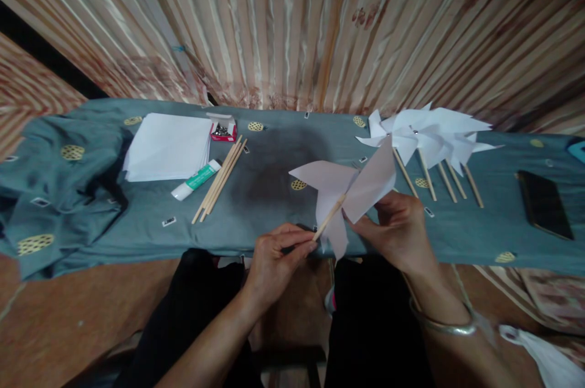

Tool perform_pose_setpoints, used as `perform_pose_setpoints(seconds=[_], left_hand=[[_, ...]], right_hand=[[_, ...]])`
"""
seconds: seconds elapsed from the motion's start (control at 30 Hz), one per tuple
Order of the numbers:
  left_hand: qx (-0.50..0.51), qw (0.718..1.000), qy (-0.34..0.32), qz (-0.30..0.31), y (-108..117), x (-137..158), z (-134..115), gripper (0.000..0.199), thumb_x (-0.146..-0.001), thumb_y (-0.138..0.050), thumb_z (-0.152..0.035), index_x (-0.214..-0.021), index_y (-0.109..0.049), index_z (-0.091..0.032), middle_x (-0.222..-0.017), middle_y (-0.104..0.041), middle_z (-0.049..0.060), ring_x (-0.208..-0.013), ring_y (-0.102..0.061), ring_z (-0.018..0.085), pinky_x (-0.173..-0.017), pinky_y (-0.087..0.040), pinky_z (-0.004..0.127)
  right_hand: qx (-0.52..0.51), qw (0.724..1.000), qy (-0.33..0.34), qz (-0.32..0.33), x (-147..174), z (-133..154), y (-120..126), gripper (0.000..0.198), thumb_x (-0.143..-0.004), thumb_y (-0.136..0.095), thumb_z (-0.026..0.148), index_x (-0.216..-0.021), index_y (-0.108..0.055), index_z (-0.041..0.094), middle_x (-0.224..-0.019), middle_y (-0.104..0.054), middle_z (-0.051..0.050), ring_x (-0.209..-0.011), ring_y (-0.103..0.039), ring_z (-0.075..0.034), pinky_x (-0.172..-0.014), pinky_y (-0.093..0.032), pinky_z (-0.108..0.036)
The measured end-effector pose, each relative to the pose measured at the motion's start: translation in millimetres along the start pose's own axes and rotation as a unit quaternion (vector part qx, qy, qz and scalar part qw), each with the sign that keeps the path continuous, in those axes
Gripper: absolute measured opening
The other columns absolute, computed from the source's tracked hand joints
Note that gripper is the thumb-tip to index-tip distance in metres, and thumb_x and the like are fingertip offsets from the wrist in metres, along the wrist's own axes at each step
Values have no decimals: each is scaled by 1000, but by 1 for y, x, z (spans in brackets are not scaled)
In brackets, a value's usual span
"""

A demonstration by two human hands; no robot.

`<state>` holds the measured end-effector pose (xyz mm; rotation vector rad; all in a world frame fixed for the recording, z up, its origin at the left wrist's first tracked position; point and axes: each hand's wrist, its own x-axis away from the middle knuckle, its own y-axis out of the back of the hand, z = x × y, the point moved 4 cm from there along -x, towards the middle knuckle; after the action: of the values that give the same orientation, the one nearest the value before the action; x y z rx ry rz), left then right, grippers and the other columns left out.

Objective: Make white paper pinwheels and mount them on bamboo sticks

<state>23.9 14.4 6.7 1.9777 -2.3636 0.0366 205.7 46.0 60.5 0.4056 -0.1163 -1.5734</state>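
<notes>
A white paper pinwheel (326, 187) is held up over the near edge of the table, its back with the wooden stick (329, 217) towards me. My left hand (281, 257) pinches the stick's lower end between thumb and fingertips. At the pinwheel's right side, my right hand (400, 226) has its thumb and fingers closed at the edge of a paper blade; some fingertips are hidden behind the paper. Several more white pinwheels (425, 132) lie overlapping at the right back, sticks pointing towards me.
Left on the green patterned cloth (274, 217) lie stacked white paper (169, 144), a small red box (223, 129) of metal pins, a glue tube (196, 179) and several loose wooden sticks (220, 179). A black phone (543, 204) lies far right. Behind hangs a striped curtain (283, 28).
</notes>
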Motion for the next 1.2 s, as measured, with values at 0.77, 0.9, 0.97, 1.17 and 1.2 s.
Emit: perform_pose_setpoints(seconds=[0.77,0.9,0.97,1.17,1.2], left_hand=[[-21,999,-24,5,-3,1,0,15,-83,-69,-25,-87,-81,-17,-81,-76,8,-73,-68,17,-68,-52,23],[-28,999,-28,14,-3,1,-1,17,-84,-67,-24,-89,-81,-16,-82,-76,9,-73,-68,17,-68,-52,23],[-30,999,-27,18,-3,1,-2,17,-85,-66,-23,-90,-81,-16,-83,-76,9,-73,-68,17,-68,-51,23],[-28,999,-28,26,-3,1,-1,18,-87,-65,-25,-90,-81,-16,-83,-75,9,-74,-68,17,-69,-51,24],[-26,999,-30,27,-3,1,-1,19,-87,-65,-25,-90,-81,-16,-82,-75,9,-74,-68,17,-68,-51,23]], right_hand=[[-5,1000,13,-23,1,4,-5,4,-70,-72,21,-66,-71,22,-60,-64,2,-58,-55,-13,-55,-47,-25],[-12,1000,7,-23,1,3,-5,3,-69,-73,20,-69,-73,23,-63,-68,2,-59,-58,-14,-57,-49,-26],[-16,999,9,-30,1,2,-5,3,-69,-74,21,-68,-73,24,-63,-69,2,-58,-59,-14,-56,-50,-26],[-28,999,9,-24,0,1,-3,5,-67,-75,21,-69,-75,25,-66,-74,2,-60,-65,-15,-58,-53,-26],[-27,999,11,-24,-1,2,-3,7,-66,-76,20,-70,-75,25,-67,-74,2,-61,-65,-15,-58,-54,-26]])
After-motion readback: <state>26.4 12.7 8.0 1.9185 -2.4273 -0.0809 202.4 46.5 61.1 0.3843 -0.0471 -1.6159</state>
